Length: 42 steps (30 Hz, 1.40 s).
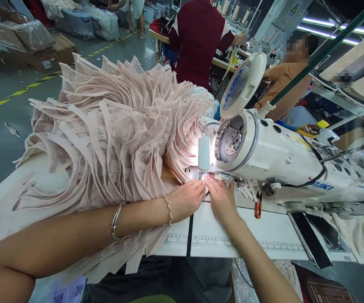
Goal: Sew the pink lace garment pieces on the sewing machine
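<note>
My left hand and my right hand meet fingertip to fingertip below the needle area of a white sewing machine. Both sets of fingers are closed, pinching the edge of pale pink fabric at the lit stitching spot; the exact edge is mostly hidden by the fingers. A large heap of pale pink lace-trimmed fabric pieces spreads over the table to the left, partly behind and under my left forearm. Just above my fingertips hangs a small pale capsule-shaped part. The machine's round end cover stands swung up.
Orange-handled thread snips lie right of my right hand. A phone rests near the table's front edge, beside a printed ruler strip. Ahead, a person in a maroon top and another in brown sit at work.
</note>
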Motion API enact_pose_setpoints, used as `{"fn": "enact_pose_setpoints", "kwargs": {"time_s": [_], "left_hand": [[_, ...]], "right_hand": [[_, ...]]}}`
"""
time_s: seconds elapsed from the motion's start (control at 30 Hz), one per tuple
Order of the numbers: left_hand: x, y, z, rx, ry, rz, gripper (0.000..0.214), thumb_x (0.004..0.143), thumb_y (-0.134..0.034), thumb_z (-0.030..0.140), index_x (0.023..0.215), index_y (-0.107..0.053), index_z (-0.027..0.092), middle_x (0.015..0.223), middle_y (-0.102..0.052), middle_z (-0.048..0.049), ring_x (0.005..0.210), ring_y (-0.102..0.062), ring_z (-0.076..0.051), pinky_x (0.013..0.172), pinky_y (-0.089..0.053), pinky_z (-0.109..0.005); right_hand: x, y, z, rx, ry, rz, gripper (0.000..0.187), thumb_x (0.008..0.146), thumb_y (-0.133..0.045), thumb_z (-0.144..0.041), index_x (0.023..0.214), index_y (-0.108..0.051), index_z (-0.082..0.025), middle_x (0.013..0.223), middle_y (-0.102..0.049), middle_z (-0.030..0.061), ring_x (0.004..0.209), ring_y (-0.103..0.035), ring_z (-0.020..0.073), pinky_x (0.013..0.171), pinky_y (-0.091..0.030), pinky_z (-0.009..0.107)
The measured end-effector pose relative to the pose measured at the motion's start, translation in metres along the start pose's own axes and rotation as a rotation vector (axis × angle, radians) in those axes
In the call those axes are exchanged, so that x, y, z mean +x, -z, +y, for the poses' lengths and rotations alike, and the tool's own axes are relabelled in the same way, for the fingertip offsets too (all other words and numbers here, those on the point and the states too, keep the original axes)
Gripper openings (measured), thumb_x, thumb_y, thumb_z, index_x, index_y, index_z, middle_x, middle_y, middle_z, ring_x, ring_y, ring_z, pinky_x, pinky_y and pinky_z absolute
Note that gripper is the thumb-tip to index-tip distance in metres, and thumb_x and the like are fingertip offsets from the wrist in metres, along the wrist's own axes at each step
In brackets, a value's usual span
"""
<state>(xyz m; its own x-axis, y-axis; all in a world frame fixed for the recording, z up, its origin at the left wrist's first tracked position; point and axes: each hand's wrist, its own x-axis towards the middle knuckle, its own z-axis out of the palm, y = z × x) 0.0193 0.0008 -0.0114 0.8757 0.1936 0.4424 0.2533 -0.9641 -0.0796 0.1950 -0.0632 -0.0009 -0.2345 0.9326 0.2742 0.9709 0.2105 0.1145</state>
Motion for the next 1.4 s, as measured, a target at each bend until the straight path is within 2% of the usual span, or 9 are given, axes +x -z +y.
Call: {"fn": "enact_pose_setpoints", "kwargs": {"time_s": [0.17, 0.4, 0.53, 0.63, 0.83, 1.1, 1.23, 1.4], "left_hand": [[0.000, 0.000, -0.001, 0.041, 0.005, -0.013, 0.036, 0.099, -0.036, 0.010, 0.124, -0.059, -0.002, 0.125, -0.066, -0.0202, 0.121, -0.060, -0.027, 0.111, -0.038, -0.041], [0.003, -0.001, -0.003, 0.024, 0.009, 0.015, 0.032, 0.099, -0.037, 0.006, 0.119, -0.060, -0.001, 0.116, -0.068, -0.0192, 0.113, -0.064, -0.025, 0.109, -0.041, -0.041], [0.003, -0.003, -0.005, 0.044, 0.018, 0.031, 0.032, 0.099, -0.035, 0.006, 0.118, -0.061, 0.002, 0.116, -0.069, -0.0163, 0.113, -0.064, -0.024, 0.109, -0.041, -0.039], [0.003, -0.004, -0.007, 0.042, 0.022, 0.047, 0.032, 0.099, -0.035, 0.006, 0.119, -0.059, 0.001, 0.116, -0.068, -0.0178, 0.115, -0.063, -0.025, 0.109, -0.041, -0.040], [0.004, -0.004, -0.010, -0.018, 0.043, 0.023, 0.033, 0.100, -0.033, 0.006, 0.124, -0.057, 0.002, 0.118, -0.067, -0.0186, 0.117, -0.061, -0.025, 0.106, -0.043, -0.042], [0.007, 0.000, -0.012, 0.001, 0.048, -0.009, 0.032, 0.101, -0.033, 0.007, 0.119, -0.059, 0.000, 0.112, -0.067, -0.0191, 0.106, -0.064, -0.025, 0.096, -0.048, -0.039], [0.007, 0.000, -0.013, 0.015, 0.062, -0.035, 0.033, 0.102, -0.032, 0.008, 0.121, -0.059, 0.004, 0.114, -0.067, -0.0173, 0.105, -0.064, -0.024, 0.094, -0.048, -0.039], [0.007, -0.001, -0.012, 0.046, 0.072, -0.034, 0.033, 0.102, -0.032, 0.007, 0.117, -0.061, 0.003, 0.111, -0.068, -0.0161, 0.103, -0.064, -0.025, 0.091, -0.047, -0.038]], "right_hand": [[0.000, -0.003, 0.000, 0.034, -0.085, -0.047, 0.057, 0.090, -0.032, 0.001, 0.136, -0.059, -0.018, 0.132, -0.067, 0.0098, 0.107, -0.062, 0.0242, 0.092, -0.045, 0.039], [-0.001, -0.002, -0.001, 0.000, -0.127, -0.075, 0.061, 0.088, -0.029, 0.000, 0.136, -0.060, -0.021, 0.126, -0.069, 0.0085, 0.099, -0.061, 0.0234, 0.097, -0.043, 0.042], [0.002, 0.000, -0.003, -0.039, -0.160, -0.128, 0.061, 0.089, -0.029, 0.001, 0.135, -0.061, -0.022, 0.122, -0.070, 0.0084, 0.099, -0.061, 0.0248, 0.101, -0.041, 0.047], [0.004, 0.001, -0.003, -0.048, -0.173, -0.152, 0.064, 0.086, -0.031, 0.002, 0.136, -0.061, -0.024, 0.122, -0.069, 0.0090, 0.101, -0.060, 0.0263, 0.101, -0.041, 0.049], [0.005, 0.000, -0.001, -0.045, -0.174, -0.127, 0.067, 0.083, -0.034, 0.002, 0.138, -0.060, -0.025, 0.126, -0.067, 0.0122, 0.111, -0.057, 0.0305, 0.097, -0.043, 0.050], [0.006, -0.004, 0.002, -0.033, -0.160, -0.078, 0.065, 0.082, -0.036, 0.001, 0.135, -0.062, -0.023, 0.122, -0.068, 0.0152, 0.106, -0.059, 0.0321, 0.094, -0.045, 0.050], [0.007, -0.004, 0.001, -0.012, -0.184, -0.083, 0.063, 0.083, -0.036, 0.000, 0.136, -0.062, -0.024, 0.122, -0.068, 0.0157, 0.112, -0.057, 0.0342, 0.096, -0.044, 0.053], [0.007, -0.005, -0.001, 0.022, -0.211, -0.117, 0.064, 0.084, -0.035, 0.000, 0.138, -0.061, -0.023, 0.124, -0.066, 0.0168, 0.121, -0.053, 0.0370, 0.100, -0.041, 0.057]]}}
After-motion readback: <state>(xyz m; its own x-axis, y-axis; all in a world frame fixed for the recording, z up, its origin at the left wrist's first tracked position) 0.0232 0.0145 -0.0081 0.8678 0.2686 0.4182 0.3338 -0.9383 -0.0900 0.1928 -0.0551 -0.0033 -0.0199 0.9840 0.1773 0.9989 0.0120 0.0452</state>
